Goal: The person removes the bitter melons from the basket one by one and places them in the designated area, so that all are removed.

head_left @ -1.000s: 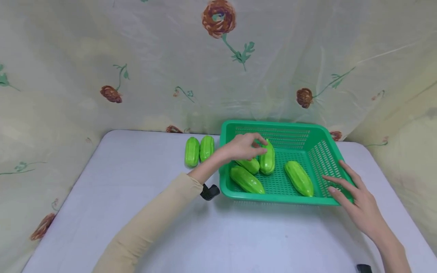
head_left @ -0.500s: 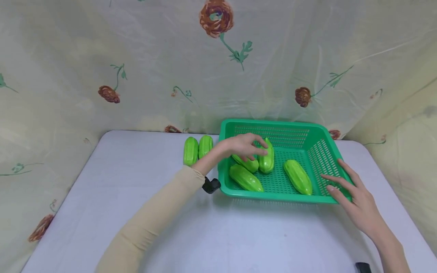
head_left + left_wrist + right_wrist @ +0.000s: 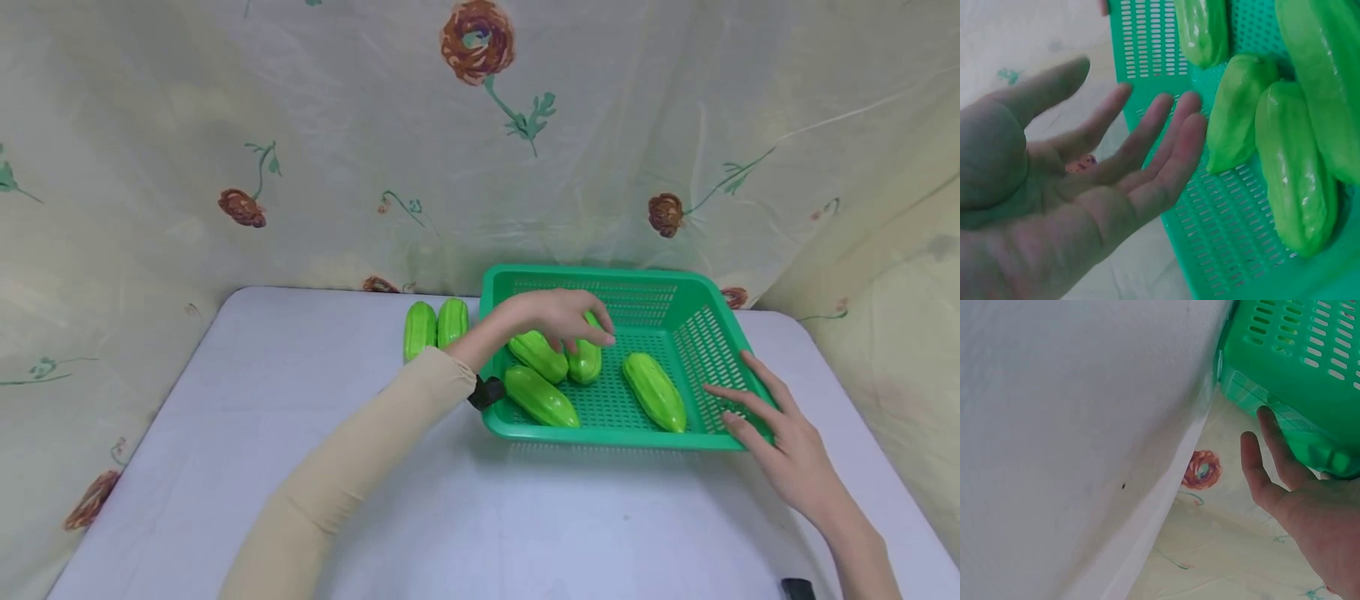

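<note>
Left hand point(image 3: 566, 318) loosely spread, holding nothing, just over a green gourd point(image 3: 586, 365) in the basket's point(image 3: 600, 436) left half. Right hand point(image 3: 793, 457), fingers apart and uncurled, at its near right corner.

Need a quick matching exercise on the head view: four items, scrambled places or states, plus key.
Column one
1. person's left hand
2. green rectangular plastic basket
3. pair of glossy light-green, ridged, oblong vegetables
4. person's right hand

Column two
A. at the basket's right-hand end
B. on the white flat table, outside the basket
C. over the basket's left half
D. holds four more vegetables

Pairs: 1-C, 2-D, 3-B, 4-A
</note>
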`<state>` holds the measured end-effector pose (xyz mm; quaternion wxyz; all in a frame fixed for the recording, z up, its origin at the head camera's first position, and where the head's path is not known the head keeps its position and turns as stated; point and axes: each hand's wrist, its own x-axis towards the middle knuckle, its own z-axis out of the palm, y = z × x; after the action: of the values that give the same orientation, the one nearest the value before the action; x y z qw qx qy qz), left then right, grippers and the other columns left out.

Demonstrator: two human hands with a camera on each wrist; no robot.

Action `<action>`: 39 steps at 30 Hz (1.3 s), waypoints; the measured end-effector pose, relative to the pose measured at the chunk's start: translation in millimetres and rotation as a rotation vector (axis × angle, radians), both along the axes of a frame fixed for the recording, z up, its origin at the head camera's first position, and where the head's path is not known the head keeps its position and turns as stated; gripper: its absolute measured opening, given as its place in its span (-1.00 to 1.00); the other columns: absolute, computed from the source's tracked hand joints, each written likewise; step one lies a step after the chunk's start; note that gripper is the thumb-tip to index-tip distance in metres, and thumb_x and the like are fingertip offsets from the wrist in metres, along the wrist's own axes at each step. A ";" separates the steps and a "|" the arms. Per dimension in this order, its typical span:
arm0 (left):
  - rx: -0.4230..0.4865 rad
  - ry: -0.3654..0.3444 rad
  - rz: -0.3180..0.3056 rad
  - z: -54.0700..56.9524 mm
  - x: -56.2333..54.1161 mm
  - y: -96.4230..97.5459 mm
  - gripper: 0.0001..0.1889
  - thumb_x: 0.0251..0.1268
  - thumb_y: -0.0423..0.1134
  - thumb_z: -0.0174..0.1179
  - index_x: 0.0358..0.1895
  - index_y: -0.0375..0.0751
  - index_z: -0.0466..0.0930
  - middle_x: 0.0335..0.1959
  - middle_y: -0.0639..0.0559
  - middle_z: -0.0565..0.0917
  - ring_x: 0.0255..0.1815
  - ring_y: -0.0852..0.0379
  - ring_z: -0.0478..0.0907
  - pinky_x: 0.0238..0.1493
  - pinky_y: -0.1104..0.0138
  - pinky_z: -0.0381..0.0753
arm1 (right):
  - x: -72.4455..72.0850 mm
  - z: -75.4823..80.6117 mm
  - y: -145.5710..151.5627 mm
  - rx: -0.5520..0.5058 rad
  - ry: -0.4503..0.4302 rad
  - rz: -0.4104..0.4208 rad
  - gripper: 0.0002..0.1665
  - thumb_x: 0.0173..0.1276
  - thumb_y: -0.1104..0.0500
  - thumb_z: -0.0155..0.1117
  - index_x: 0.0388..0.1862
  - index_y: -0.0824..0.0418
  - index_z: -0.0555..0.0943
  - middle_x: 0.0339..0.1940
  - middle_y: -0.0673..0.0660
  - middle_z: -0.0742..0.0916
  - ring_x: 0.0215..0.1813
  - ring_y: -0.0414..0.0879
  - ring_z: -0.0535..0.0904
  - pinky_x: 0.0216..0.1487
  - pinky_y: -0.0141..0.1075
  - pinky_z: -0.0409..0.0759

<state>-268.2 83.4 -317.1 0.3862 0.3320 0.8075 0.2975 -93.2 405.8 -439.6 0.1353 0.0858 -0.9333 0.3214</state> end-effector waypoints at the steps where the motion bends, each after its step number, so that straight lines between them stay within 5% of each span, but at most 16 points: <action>1: -0.020 -0.006 -0.028 1.4 -0.9 1.8 -0.53 0.74 -0.07 0.09 0.54 -0.11 0.48 0.68 -0.07 0.33 0.38 -0.18 0.66 0.36 0.01 0.70 | 0.0 0.0 0.4 0.001 -0.002 0.001 -0.58 0.66 0.16 0.21 0.41 0.07 0.68 0.85 -0.05 0.14 0.71 -0.59 -0.06 0.41 0.69 0.16; 9: -0.176 0.007 -0.200 1.8 -10.9 17.5 -0.56 0.72 -0.10 0.13 0.53 -0.04 0.51 0.64 -0.04 0.43 0.46 -0.09 0.64 0.43 0.11 0.68 | 0.1 0.8 0.6 -0.002 -0.014 -0.001 -0.58 0.66 0.15 0.21 0.42 0.08 0.68 0.85 -0.06 0.14 0.73 -0.57 -0.08 0.41 0.71 0.14; 17: -0.325 -0.020 -0.327 -12.0 -14.7 28.6 -0.51 0.68 -0.24 0.16 0.57 -0.05 0.50 0.59 -0.06 0.54 0.49 -0.02 0.59 0.50 0.16 0.60 | -0.5 1.1 -0.6 -0.004 -0.023 -0.001 -0.58 0.67 0.14 0.21 0.42 0.07 0.68 0.85 -0.06 0.13 0.74 -0.57 -0.09 0.41 0.71 0.15; 24: -0.404 -0.039 -0.359 -21.1 -8.7 32.4 -0.47 0.57 -0.27 0.30 0.54 -0.01 0.54 0.56 0.04 0.58 0.58 0.09 0.53 0.58 0.17 0.54 | -0.1 1.5 0.4 -0.002 -0.034 -0.007 -0.58 0.67 0.12 0.21 0.43 0.05 0.67 0.85 -0.08 0.13 0.74 -0.56 -0.09 0.43 0.69 0.15; 30: -0.582 0.058 -0.413 -20.0 -4.0 36.7 -0.40 0.42 -0.18 0.46 0.49 0.25 0.58 0.51 0.30 0.61 0.60 0.27 0.46 0.51 0.16 0.59 | 0.0 2.8 0.2 -0.010 -0.040 -0.004 -0.57 0.67 0.12 0.21 0.43 0.05 0.67 0.85 -0.09 0.12 0.75 -0.54 -0.09 0.43 0.69 0.14; 36: -0.705 0.160 -0.554 -21.7 -3.7 40.5 -0.35 0.46 -0.20 0.43 0.55 0.27 0.51 0.58 0.26 0.53 0.68 0.25 0.36 0.71 0.29 0.32 | 0.9 3.0 -0.1 -0.012 -0.051 -0.006 -0.57 0.68 0.12 0.21 0.44 0.05 0.66 0.86 -0.10 0.11 0.76 -0.52 -0.11 0.45 0.69 0.12; 39: -0.744 0.190 -0.572 -23.1 -4.1 42.1 -0.37 0.48 -0.19 0.41 0.53 0.33 0.52 0.59 0.27 0.53 0.69 0.23 0.34 0.70 0.32 0.33 | 1.3 2.8 -0.1 -0.014 -0.056 -0.006 -0.56 0.68 0.11 0.21 0.45 0.06 0.66 0.86 -0.10 0.10 0.77 -0.50 -0.12 0.46 0.69 0.11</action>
<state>-272.3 125.5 -340.2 0.4695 0.4058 0.7673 -0.1616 -91.9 405.7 -436.8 0.1108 0.0733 -0.9347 0.3298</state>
